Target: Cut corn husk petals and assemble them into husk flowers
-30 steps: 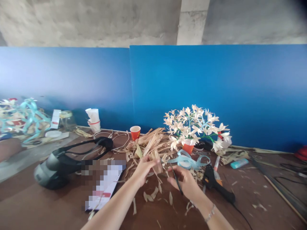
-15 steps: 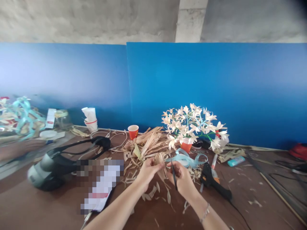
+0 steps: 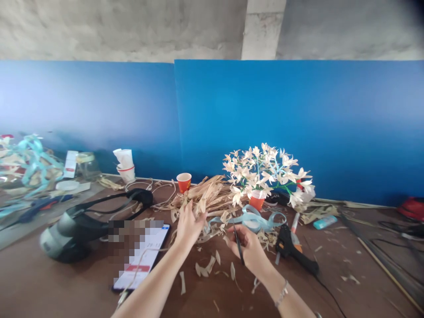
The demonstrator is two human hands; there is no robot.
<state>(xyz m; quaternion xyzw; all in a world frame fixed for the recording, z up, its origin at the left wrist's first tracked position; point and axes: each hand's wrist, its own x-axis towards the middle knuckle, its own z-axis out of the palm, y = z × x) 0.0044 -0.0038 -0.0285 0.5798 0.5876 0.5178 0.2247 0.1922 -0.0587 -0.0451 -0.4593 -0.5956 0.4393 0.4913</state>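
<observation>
My left hand (image 3: 189,226) reaches over the near edge of a pile of dried, pale-brown husks (image 3: 215,190). Its fingers are spread and touch the husks, with the thumb apart on the right. My right hand (image 3: 247,245) is closed around a slim black tool (image 3: 238,244), whose tip points up and away; whether it is scissors or tweezers I cannot tell. A small pale husk piece (image 3: 228,241) shows by the right fingertips. Husk scraps (image 3: 207,267) lie on the brown table between the hands. Light blue ribbon (image 3: 255,219) curls just beyond the right hand.
Pale handmade flowers (image 3: 265,170) stand in a red paper cup (image 3: 256,202). A black glue gun (image 3: 294,249) with its cable lies at the right. At the left are a phone (image 3: 145,256) and a headset (image 3: 66,234). Another red cup (image 3: 184,182) stands behind.
My left hand has moved left and away from my right hand, from a husk held between them to the pile. My right hand keeps the tool, almost unmoved. The blurred hand at far left has gone.
</observation>
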